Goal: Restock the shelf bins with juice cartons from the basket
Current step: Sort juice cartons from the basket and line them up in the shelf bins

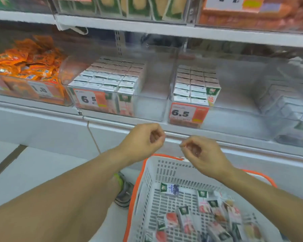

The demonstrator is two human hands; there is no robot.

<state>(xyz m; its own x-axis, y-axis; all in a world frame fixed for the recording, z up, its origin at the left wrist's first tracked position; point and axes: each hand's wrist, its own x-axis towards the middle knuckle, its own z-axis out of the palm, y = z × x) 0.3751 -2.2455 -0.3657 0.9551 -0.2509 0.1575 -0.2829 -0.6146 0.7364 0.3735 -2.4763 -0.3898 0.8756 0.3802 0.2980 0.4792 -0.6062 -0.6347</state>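
Loose juice cartons point(198, 217) lie in the basket point(147, 186) below both hands. The left hand point(143, 139) and right hand point(202, 152) hover loosely curled and empty, beneath the shelf bins point(152, 105).

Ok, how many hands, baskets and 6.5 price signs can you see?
Hands: 2, left hand and right hand
Basket: 1
6.5 price signs: 2
Total: 5

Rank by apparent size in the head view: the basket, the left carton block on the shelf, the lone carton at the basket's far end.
1. Basket, though nearest the camera.
2. Left carton block.
3. Lone carton.
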